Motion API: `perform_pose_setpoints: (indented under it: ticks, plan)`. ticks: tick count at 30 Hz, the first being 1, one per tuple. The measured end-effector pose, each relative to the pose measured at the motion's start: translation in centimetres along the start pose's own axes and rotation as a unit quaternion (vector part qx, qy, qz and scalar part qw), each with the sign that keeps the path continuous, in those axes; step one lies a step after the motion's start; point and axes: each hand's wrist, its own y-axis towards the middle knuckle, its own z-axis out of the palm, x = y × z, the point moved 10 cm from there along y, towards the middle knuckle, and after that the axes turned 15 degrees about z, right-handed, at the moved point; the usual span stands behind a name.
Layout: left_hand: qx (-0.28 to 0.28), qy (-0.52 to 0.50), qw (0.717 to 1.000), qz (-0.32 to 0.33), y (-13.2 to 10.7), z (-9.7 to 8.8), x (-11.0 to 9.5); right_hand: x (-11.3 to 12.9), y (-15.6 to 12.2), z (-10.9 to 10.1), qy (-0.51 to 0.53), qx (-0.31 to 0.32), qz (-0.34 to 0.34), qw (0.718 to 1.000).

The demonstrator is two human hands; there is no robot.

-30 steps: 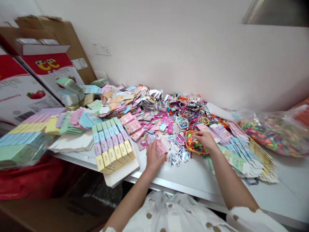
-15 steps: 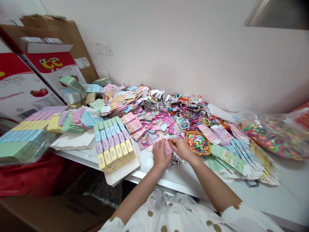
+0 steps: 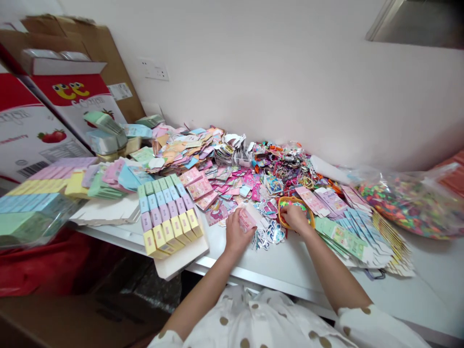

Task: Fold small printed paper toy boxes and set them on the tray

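Observation:
My left hand [image 3: 237, 234] is closed around a small pink box [image 3: 247, 218], whose pale top end faces away from me. My right hand [image 3: 295, 218] dips into a yellow basket [image 3: 313, 223] of small bright-coloured pieces. Its fingers are curled down among them, and whatever they pinch is hidden. Between both hands a spread of cut-out stickers [image 3: 268, 234] lies on the white table [image 3: 270, 268]. Pink and magenta printed cards [image 3: 221, 210] are heaped just beyond my left hand.
Rows of pastel boxes [image 3: 168, 212] stand on a tray to the left. Flat printed cartons [image 3: 348, 237] fan out at the right, before a clear bag of colourful pieces [image 3: 402, 203]. Keyrings and trinkets [image 3: 286, 164] pile against the wall. Large cartons [image 3: 76, 92] stand far left.
My right hand has left the pink box and moved right into the yellow basket. The left hand keeps hold of the box, and more of the stickers now show.

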Motion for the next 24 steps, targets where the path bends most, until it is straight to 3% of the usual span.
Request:
perform_pose_setpoints:
  ticks: [3, 5, 8, 10, 13, 17, 19, 24]
  plan:
    - [0.006, 0.005, 1.0, -0.005, -0.1, 0.1, 0.2, -1.5, 0.2, -1.4, 0.135, 0.006, 0.01, 0.991]
    - [0.007, 0.009, 1.0, -0.002, 0.0, 0.2, 0.3, -2.8, 0.2, -2.6, 0.252, 0.037, 0.037, 0.966]
    - [0.015, 0.021, 1.0, 0.012, 0.4, 0.7, -0.1, -3.1, -0.2, -3.6, 0.341, 0.087, 0.058, 0.934]
    - [0.031, 0.036, 0.999, 0.02, 0.6, 1.3, -0.6, -1.3, -1.1, -4.0, 0.365, 0.108, 0.026, 0.925]
    - [0.053, 0.059, 0.996, 0.031, 0.7, 2.3, -1.6, 3.6, -3.4, -3.3, 0.333, 0.125, -0.067, 0.932]
    - [0.028, 0.087, 0.994, 0.064, 0.6, 2.0, -2.6, 9.4, -6.4, -1.8, 0.141, 0.029, -0.164, 0.976]
    - [0.012, 0.095, 0.993, 0.075, 0.4, 1.6, -2.6, 11.1, -7.4, -0.9, 0.071, 0.01, -0.194, 0.978]
    - [-0.032, 0.063, 0.992, 0.1, -0.1, 0.7, -1.5, 13.3, -9.9, 0.3, 0.159, 0.163, -0.292, 0.929]
